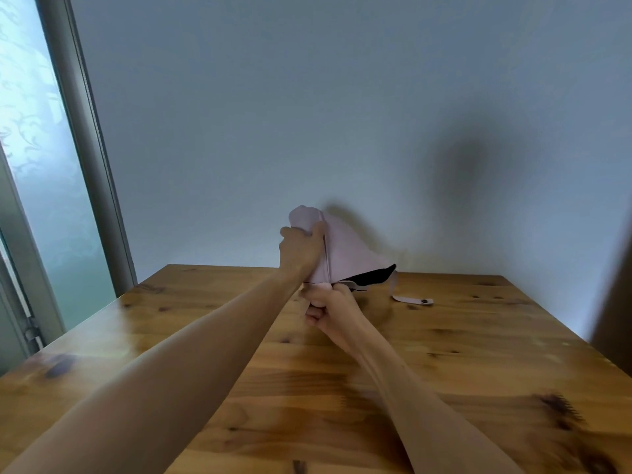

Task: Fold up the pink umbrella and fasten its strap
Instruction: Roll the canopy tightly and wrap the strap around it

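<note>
Two bare hands gather a pink umbrella over a wooden table.

The pale wall [342,114] rises behind the table, and a frosted window [37,159] in a grey frame stands off the table's left edge. The knotty wooden table [461,354] fills the lower view. The pink umbrella [345,248] is held above the table's far middle, canopy bunched and partly collapsed, with its black lining showing at the lower right. The left hand [299,251] grips the canopy near its top, fingers curled into the cloth. Just below it, nearer the table, the right hand [326,309] is closed in a fist around the umbrella's pink lower end. The strap [412,299] hangs loose from the canopy's right side, unfastened, its end lying on the table.
</note>
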`<action>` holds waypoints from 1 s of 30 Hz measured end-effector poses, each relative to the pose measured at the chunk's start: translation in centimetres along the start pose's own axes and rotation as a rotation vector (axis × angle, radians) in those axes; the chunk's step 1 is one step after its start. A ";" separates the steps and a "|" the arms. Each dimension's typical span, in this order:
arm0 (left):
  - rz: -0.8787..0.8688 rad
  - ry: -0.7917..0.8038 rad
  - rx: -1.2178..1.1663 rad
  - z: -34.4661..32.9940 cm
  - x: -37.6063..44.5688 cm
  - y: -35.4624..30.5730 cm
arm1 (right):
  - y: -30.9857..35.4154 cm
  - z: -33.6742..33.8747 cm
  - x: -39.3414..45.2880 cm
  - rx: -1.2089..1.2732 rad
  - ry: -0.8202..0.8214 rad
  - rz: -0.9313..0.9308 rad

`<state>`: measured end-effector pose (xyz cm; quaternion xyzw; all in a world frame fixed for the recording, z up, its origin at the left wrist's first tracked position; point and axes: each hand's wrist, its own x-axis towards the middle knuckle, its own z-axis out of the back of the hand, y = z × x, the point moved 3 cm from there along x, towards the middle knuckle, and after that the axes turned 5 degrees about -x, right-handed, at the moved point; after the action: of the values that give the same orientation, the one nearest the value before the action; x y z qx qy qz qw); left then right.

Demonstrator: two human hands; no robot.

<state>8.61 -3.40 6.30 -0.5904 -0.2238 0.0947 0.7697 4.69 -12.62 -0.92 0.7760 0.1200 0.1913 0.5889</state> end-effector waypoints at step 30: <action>0.376 0.187 -0.311 -0.4 -0.1 2.6 | -1.4 0.6 -0.6 0.557 0.193 -0.566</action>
<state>9.02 -3.07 3.68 -0.7390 -0.0501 0.1456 0.6558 4.42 -12.97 -2.54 0.8206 0.4308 0.0537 0.3717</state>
